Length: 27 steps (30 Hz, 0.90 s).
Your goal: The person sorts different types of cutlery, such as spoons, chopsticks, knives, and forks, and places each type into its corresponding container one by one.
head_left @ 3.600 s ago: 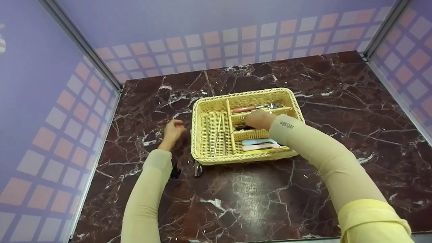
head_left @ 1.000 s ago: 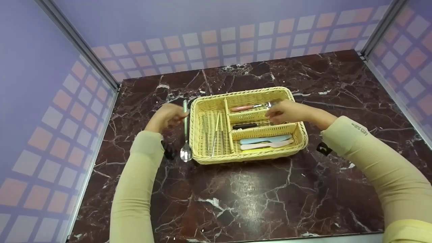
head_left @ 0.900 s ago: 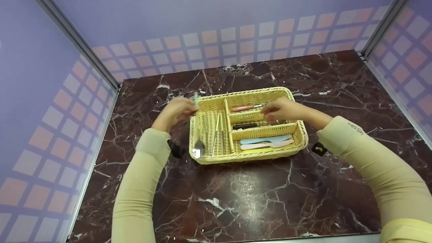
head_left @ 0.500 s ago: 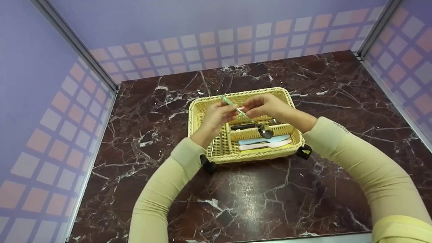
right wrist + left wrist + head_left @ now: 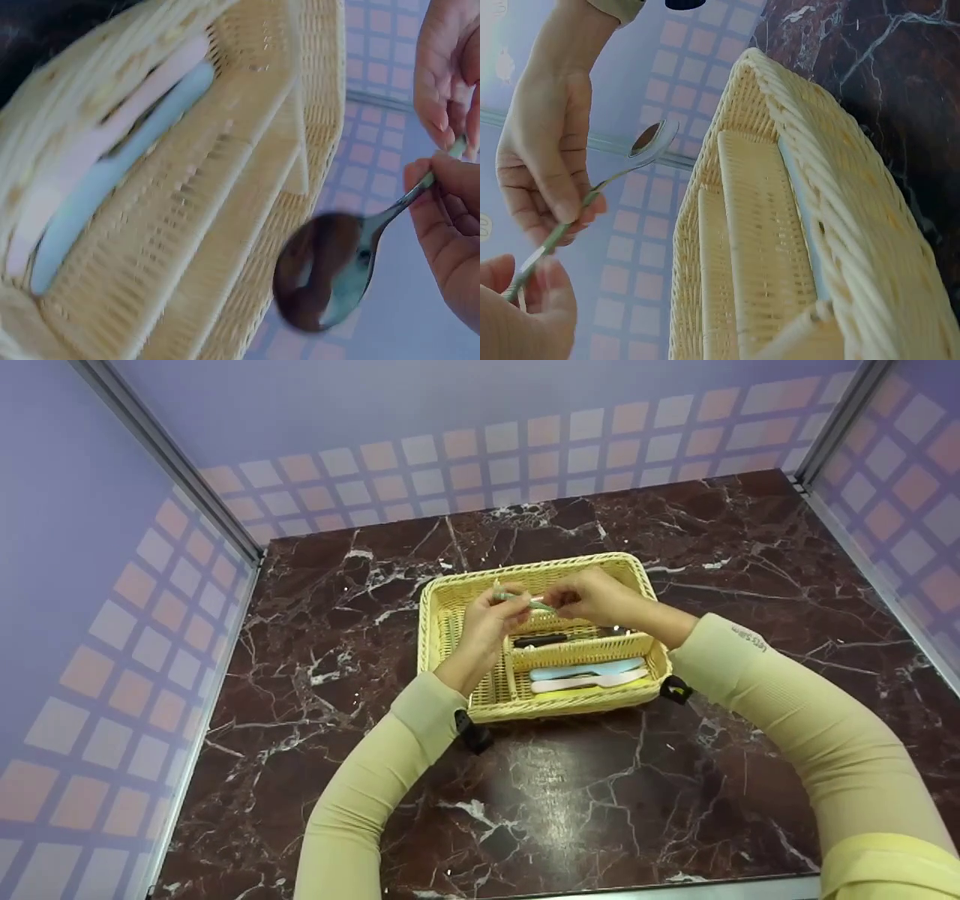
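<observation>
Over the wicker basket, both hands pinch a metal spoon with a green handle. My left hand grips the handle towards its end. My right hand pinches it nearer the bowl. In the right wrist view the shiny spoon bowl sticks out from the right fingers, above the basket's compartments. The left wrist view has the same spoon between the two hands. In the head view, the right hand hides the bowl.
The basket's front right compartment holds a light blue knife and a pink one. A black-handled utensil lies in the middle one. Slim sticks in the left compartment are partly covered by my left arm. Marble tabletop surrounds the basket; panels enclose it.
My left hand has carried the spoon from the basket's left side rightward over it. My right hand, previously inside the basket, has moved left and now pinches the spoon too.
</observation>
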### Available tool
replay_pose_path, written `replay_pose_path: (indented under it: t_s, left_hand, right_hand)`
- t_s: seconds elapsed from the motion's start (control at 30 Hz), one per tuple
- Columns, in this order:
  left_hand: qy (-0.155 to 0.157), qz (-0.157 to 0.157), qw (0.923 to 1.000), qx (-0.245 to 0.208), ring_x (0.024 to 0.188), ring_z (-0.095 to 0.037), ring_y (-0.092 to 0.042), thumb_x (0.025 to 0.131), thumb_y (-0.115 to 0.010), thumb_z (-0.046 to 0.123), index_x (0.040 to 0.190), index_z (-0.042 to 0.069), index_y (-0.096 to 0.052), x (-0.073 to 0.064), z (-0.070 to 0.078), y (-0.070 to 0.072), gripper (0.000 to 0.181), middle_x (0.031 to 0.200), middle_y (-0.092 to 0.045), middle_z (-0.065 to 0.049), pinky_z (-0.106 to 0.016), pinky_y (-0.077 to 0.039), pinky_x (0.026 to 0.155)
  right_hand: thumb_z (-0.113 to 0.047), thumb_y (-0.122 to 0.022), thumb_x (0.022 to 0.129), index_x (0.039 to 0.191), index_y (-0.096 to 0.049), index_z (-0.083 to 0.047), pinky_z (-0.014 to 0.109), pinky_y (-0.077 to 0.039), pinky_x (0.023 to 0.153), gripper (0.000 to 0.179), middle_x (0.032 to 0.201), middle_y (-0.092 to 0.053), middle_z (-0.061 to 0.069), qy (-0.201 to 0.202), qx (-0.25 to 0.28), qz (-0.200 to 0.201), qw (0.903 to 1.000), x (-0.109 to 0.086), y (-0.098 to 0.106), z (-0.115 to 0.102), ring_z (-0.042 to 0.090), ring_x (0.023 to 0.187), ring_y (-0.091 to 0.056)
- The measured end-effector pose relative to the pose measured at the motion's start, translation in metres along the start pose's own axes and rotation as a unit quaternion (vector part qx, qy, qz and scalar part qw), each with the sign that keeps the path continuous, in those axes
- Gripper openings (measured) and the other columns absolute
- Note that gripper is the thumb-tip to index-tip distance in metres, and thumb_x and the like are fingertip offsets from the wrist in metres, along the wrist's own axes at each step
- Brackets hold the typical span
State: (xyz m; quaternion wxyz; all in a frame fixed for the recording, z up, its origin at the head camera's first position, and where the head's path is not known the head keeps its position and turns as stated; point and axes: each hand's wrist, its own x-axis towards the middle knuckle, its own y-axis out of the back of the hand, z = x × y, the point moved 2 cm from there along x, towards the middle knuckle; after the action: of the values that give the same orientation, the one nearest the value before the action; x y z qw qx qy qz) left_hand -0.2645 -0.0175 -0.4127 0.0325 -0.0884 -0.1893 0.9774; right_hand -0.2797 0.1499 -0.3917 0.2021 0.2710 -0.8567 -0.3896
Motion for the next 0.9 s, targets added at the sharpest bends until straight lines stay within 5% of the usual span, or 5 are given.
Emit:
replay_pose_path:
  t_s: [0.17,0.4,0.5,0.73,0.9]
  left_hand:
    - [-0.094,0.036,0.984,0.147,0.094,-0.023,-0.054,0.076,-0.068,-0.002,0.108,-0.005,-0.057,0.005,0.002,0.014,0.034,0.099,-0.059,-0.01,-0.02,-0.045,0.079]
    - [-0.17,0.081,0.9249,0.33,0.106,-0.031,-0.05,0.075,-0.063,-0.006,0.109,-0.004,-0.056,0.021,0.014,0.042,0.035,0.112,-0.057,-0.019,-0.033,-0.04,0.094]
    - [-0.189,0.098,0.9043,0.37,0.107,-0.03,-0.049,0.074,-0.063,-0.007,0.109,-0.003,-0.056,0.029,0.018,0.057,0.035,0.113,-0.057,-0.017,-0.036,-0.039,0.095]
    - [-0.177,0.123,0.9032,0.371,0.108,-0.032,-0.049,0.075,-0.059,-0.01,0.113,-0.004,-0.054,0.038,0.018,0.09,0.039,0.116,-0.055,-0.022,-0.036,-0.037,0.096]
    - [-0.165,0.133,0.9041,0.371,0.11,-0.032,-0.049,0.075,-0.057,-0.008,0.114,-0.004,-0.053,0.039,0.019,0.105,0.039,0.116,-0.054,-0.023,-0.033,-0.038,0.097]
  right_hand:
    - [0.01,-0.058,0.079,0.09,-0.066,0.004,0.039,-0.05,0.068,0.014,0.084,-0.066,0.016,0.027,-0.137,-0.041,0.9893,0.004,-0.009,0.028,0.027,0.075,-0.06]
    - [0.013,-0.052,0.075,0.083,-0.067,0.003,0.038,-0.052,0.07,0.02,0.08,-0.066,0.014,0.015,-0.196,-0.15,0.9688,0.013,-0.032,0.058,0.027,0.074,-0.061]
    - [0.015,-0.048,0.072,0.075,-0.065,0.002,0.036,-0.049,0.064,0.021,0.073,-0.061,0.012,0.022,-0.19,-0.194,0.9621,0.02,-0.043,0.065,0.024,0.066,-0.054]
    - [0.012,-0.046,0.079,0.095,-0.069,-0.002,0.037,-0.051,0.076,0.031,0.096,-0.066,0.013,-0.07,-0.194,-0.285,0.9362,0.028,-0.053,0.071,0.027,0.088,-0.06]
    - [0.007,-0.048,0.082,0.087,-0.068,-0.003,0.031,-0.049,0.065,0.023,0.086,-0.064,0.011,-0.09,-0.209,-0.305,0.9245,0.031,-0.054,0.071,0.02,0.074,-0.057]
